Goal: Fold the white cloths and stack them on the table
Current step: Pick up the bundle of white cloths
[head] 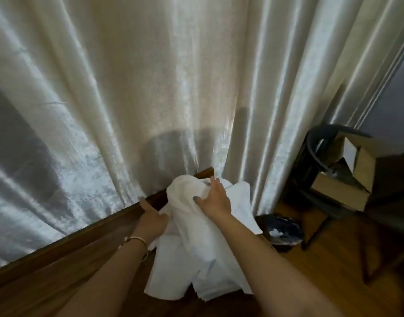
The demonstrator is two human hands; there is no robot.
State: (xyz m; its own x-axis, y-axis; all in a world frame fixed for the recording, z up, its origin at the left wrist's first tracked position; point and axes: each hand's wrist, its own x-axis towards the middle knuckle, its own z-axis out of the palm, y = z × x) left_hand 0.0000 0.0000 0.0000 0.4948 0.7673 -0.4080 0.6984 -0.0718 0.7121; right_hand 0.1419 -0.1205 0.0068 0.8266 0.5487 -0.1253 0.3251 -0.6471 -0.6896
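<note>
Gripping one white cloth off the pile, both hands, right and left, clamp apart, likely spreading it over the counter for folding.

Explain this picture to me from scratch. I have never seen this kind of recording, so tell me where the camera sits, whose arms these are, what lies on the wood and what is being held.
There is no machine here. A person wears one wide-angle camera on the head, looking forward and down, so the two bare arms reaching in from the bottom are their own. The brown surface is a wooden table pushed against a pale shiny curtain. On it lies a heap of white cloths, some crumpled. The right hand grips a bunched cloth at the top of the heap; the left hand, with a bracelet on its wrist, holds the heap's edge. To the right, off the table, stand a dark stool, cardboard boxes and a bin.
</note>
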